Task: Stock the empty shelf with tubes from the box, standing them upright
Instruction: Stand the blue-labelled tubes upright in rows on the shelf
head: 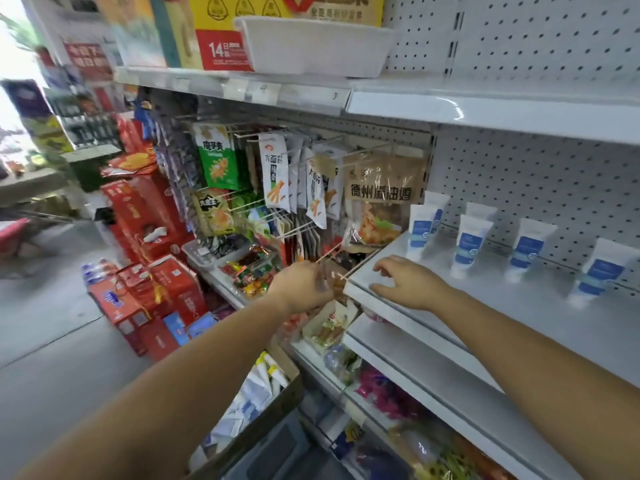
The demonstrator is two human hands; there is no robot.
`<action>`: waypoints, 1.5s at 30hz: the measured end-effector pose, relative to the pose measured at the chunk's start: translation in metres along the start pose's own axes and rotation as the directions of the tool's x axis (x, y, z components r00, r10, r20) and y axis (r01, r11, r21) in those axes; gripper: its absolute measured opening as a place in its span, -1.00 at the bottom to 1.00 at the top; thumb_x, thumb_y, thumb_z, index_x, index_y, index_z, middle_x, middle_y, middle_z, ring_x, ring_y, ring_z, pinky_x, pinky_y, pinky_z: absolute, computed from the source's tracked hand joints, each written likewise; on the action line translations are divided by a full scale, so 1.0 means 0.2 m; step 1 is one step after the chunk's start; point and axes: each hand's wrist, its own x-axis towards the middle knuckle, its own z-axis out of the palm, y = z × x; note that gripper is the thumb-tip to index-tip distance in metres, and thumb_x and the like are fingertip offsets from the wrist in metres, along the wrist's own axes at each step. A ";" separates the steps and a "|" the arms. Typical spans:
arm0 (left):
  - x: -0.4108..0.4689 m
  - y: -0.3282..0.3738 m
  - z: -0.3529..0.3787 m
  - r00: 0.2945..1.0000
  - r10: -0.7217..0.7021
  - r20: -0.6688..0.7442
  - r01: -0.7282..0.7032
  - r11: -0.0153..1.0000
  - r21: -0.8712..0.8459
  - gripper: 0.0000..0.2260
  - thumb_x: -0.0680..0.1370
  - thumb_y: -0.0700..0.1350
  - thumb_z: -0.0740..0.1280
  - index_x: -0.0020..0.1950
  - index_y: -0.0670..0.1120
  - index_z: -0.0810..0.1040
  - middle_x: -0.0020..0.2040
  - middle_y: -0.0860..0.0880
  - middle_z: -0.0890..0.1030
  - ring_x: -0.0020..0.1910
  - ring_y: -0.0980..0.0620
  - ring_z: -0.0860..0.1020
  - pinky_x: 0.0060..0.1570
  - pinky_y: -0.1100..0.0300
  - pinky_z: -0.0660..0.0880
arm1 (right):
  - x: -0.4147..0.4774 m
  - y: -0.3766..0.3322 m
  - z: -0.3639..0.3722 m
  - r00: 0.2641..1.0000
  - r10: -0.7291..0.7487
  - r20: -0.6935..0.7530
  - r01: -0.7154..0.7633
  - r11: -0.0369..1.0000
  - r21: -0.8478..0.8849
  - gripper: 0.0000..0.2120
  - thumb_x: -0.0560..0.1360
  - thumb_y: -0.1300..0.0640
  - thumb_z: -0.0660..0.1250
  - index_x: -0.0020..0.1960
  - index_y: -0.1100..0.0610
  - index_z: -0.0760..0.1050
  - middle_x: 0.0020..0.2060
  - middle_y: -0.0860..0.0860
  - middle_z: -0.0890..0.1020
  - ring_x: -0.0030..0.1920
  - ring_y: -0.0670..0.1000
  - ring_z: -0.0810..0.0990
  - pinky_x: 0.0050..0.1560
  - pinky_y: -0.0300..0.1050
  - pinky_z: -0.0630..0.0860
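The shelf (519, 306) runs from near left to far right. The tubes (469, 245) stand upright on it in a spaced row, toward the back panel. Left of the shelf, snack packets (275, 174) hang on pegs. The box (263, 434) sits lower down, near left of the shelf, with more tubes in it. The right grip (408, 284) is over the shelf's near-left corner. The left grip (304, 285) is just left of that corner, perhaps touching a peg end.

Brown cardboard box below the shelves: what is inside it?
White blue-labelled tubes lie piled in the brown cardboard box; the left forearm covers its left side, and lower layers are hidden.
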 end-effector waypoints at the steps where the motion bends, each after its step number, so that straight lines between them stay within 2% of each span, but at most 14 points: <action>1: -0.04 -0.07 0.00 0.999 -0.034 0.004 0.034 0.999 0.014 -0.61 0.43 0.34 0.24 -0.03 0.04 0.48 -0.09 0.04 0.51 -0.10 0.00 0.52 -0.16 0.07 0.54 | 0.03 -0.06 0.03 0.999 -0.031 0.010 0.031 0.999 0.004 -0.49 0.50 -0.26 0.26 0.30 0.05 0.44 0.17 -0.01 0.54 0.15 0.01 0.54 0.15 0.02 0.52; 3: -0.14 -0.19 -0.02 0.996 -0.088 0.020 0.088 0.995 0.045 -0.44 0.41 0.40 0.18 0.11 -0.03 0.51 0.00 -0.01 0.54 -0.05 -0.05 0.53 -0.12 0.04 0.53 | 0.10 -0.17 0.10 0.995 -0.092 0.038 0.092 0.996 -0.001 -0.52 0.49 -0.27 0.25 0.25 0.03 0.45 0.14 0.00 0.54 0.12 0.02 0.53 0.11 0.05 0.53; 5: -0.22 -0.32 -0.02 0.991 -0.133 0.032 0.131 0.990 0.057 -0.39 0.41 0.39 0.19 0.18 -0.07 0.51 0.07 -0.04 0.54 0.01 -0.08 0.53 -0.07 0.03 0.52 | 0.16 -0.28 0.18 0.988 -0.137 0.075 0.138 0.990 -0.007 -0.51 0.48 -0.33 0.21 0.20 0.01 0.45 0.09 -0.02 0.52 0.04 0.01 0.53 0.04 0.05 0.55; 8: -0.33 -0.49 -0.01 0.972 -0.235 0.026 0.234 0.972 0.031 -0.36 0.36 0.41 0.13 0.18 -0.03 0.52 0.06 -0.02 0.57 0.00 -0.06 0.55 -0.06 0.01 0.56 | 0.27 -0.43 0.30 0.972 -0.202 0.118 0.202 0.979 0.015 -0.50 0.50 -0.34 0.20 0.23 0.00 0.42 0.08 -0.07 0.47 0.01 -0.02 0.50 -0.01 -0.03 0.52; 12: -0.46 -0.70 0.05 0.945 -0.327 0.017 0.328 0.944 -0.025 -0.45 0.35 0.35 0.16 0.13 -0.01 0.54 0.05 0.01 0.57 -0.01 -0.01 0.54 -0.07 0.08 0.53 | 0.41 -0.62 0.50 0.945 -0.263 0.193 0.262 0.965 0.036 -0.51 0.53 -0.28 0.22 0.27 0.06 0.43 0.12 0.00 0.50 0.10 0.03 0.51 0.08 0.02 0.53; 15: -0.53 -0.86 0.12 0.930 -0.362 0.064 0.365 0.930 -0.044 -0.28 0.29 0.44 0.04 0.15 -0.05 0.53 0.06 0.01 0.54 0.04 -0.05 0.53 -0.03 0.06 0.51 | 0.50 -0.74 0.66 0.919 -0.299 0.257 0.298 0.954 0.044 -0.54 0.53 -0.29 0.21 0.17 0.07 0.45 0.03 -0.02 0.49 0.03 0.02 0.51 0.00 0.01 0.52; 18: -0.58 -1.08 0.26 0.911 -0.397 0.108 0.400 0.916 -0.006 -0.47 0.43 0.33 0.23 0.14 -0.07 0.53 0.09 -0.04 0.58 0.08 -0.08 0.56 -0.01 0.02 0.53 | 0.59 -0.84 0.85 0.896 -0.318 0.309 0.318 0.947 0.053 -0.56 0.52 -0.29 0.22 0.13 0.07 0.44 0.02 -0.02 0.49 0.01 0.03 0.51 -0.01 0.02 0.53; 20: -0.61 -1.21 0.36 0.907 -0.400 0.130 0.403 0.915 0.006 -0.58 0.47 0.22 0.32 0.13 -0.07 0.52 0.07 -0.06 0.56 0.12 -0.11 0.55 -0.03 0.03 0.52 | 0.66 -0.89 0.98 0.880 -0.325 0.347 0.321 0.944 0.070 -0.53 0.52 -0.29 0.23 0.21 0.05 0.42 0.08 -0.03 0.49 0.04 0.04 0.52 0.00 0.03 0.53; 23: -0.66 -1.38 0.50 0.897 -0.407 0.175 0.413 0.911 0.001 -0.52 0.47 0.14 0.36 0.33 -0.04 0.47 0.18 -0.08 0.57 0.19 -0.12 0.52 0.01 0.07 0.48 | 0.74 -0.98 1.17 0.863 -0.329 0.384 0.322 0.943 0.084 -0.50 0.54 -0.26 0.24 0.31 0.05 0.39 0.14 -0.02 0.49 0.05 0.02 0.51 -0.05 -0.05 0.48; 28: -0.74 -1.62 0.75 0.863 -0.435 0.255 0.457 0.889 -0.029 -0.50 0.44 0.17 0.36 0.33 0.00 0.48 0.24 -0.02 0.56 0.22 -0.06 0.51 0.09 0.06 0.49 | 0.82 -1.06 1.55 0.832 -0.304 0.465 0.285 0.952 0.112 -0.50 0.54 -0.23 0.25 0.34 0.06 0.40 0.24 0.00 0.49 0.18 0.04 0.51 0.12 0.01 0.50; 32: -0.81 -1.73 0.96 0.818 -0.447 0.361 0.478 0.878 0.003 -0.51 0.44 0.17 0.36 0.31 0.00 0.48 0.21 -0.01 0.55 0.19 -0.05 0.50 0.08 0.06 0.51 | 0.84 -1.07 1.80 0.786 -0.291 0.545 0.258 0.956 0.138 -0.53 0.55 -0.18 0.27 0.34 0.08 0.39 0.26 0.03 0.48 0.23 0.07 0.48 0.14 0.08 0.50; 36: -0.86 -1.81 1.16 0.793 -0.447 0.414 0.481 0.876 0.025 -0.49 0.46 0.14 0.37 0.37 0.01 0.45 0.29 -0.01 0.51 0.24 -0.06 0.48 0.14 0.06 0.49 | 0.87 -1.03 2.08 0.728 -0.321 0.606 0.283 0.945 0.161 -0.52 0.53 -0.18 0.29 0.33 0.08 0.40 0.24 0.05 0.47 0.22 0.10 0.49 0.13 0.10 0.50; 40: -0.92 -1.84 1.35 0.742 -0.475 0.474 0.499 0.863 0.083 -0.60 0.52 0.04 0.31 0.32 -0.06 0.49 0.26 -0.07 0.53 0.24 -0.10 0.47 0.19 0.07 0.47 | 0.90 -0.99 2.33 0.692 -0.327 0.644 0.301 0.941 0.154 -0.51 0.55 -0.11 0.30 0.40 0.09 0.37 0.31 0.05 0.46 0.28 0.08 0.46 0.19 0.04 0.48; 45: -0.92 -1.91 1.58 0.717 -0.476 0.509 0.519 0.852 0.066 -0.59 0.50 0.05 0.22 0.27 -0.10 0.49 0.22 -0.11 0.53 0.21 -0.16 0.50 0.12 0.04 0.50 | 0.91 -0.94 2.61 0.635 -0.332 0.697 0.340 0.931 0.133 -0.52 0.58 -0.07 0.28 0.43 0.09 0.34 0.32 0.07 0.45 0.32 0.09 0.44 0.16 -0.02 0.45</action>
